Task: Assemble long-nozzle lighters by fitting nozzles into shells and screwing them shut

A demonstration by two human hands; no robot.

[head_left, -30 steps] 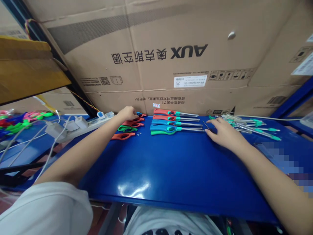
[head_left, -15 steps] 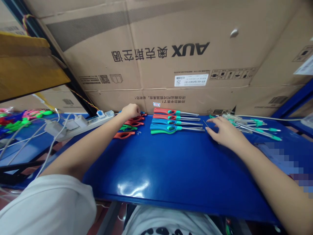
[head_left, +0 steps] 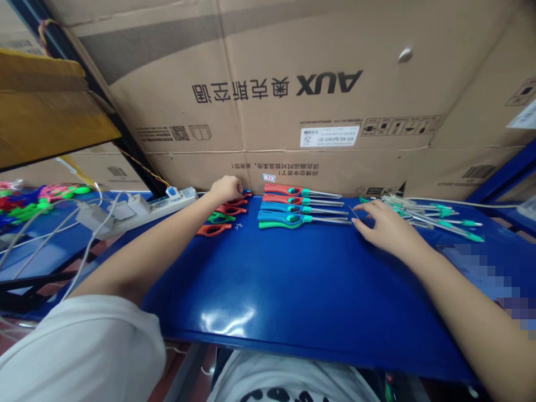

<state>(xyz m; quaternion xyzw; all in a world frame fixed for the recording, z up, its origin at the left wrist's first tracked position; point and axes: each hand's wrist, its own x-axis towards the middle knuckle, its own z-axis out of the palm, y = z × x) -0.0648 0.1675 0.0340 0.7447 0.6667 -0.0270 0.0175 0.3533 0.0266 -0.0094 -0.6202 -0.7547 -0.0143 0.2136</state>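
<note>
At the back left, my left hand (head_left: 227,188) is closed over a blue lighter handle (head_left: 247,193), mostly hidden under the fingers. Red and green lighter handles (head_left: 218,217) lie in a column just below that hand. My right hand (head_left: 383,224) rests low over the table with thumb and forefinger around a thin metal rod (head_left: 354,212), its tip pointing left. Right beside it is a loose pile of metal lighter tubes (head_left: 431,215) with teal ends. Between my hands, several long-necked lighters (head_left: 287,207) in red, blue and green lie in a stack of rows, tubes to the right.
A large cardboard box (head_left: 268,50) stands upright along the back of the blue table (head_left: 268,285). To the left are a white power strip (head_left: 159,209) with plugs and cables, and a yellow-taped box (head_left: 50,106) overhanging. A small white label (head_left: 268,177) sits behind the lighters.
</note>
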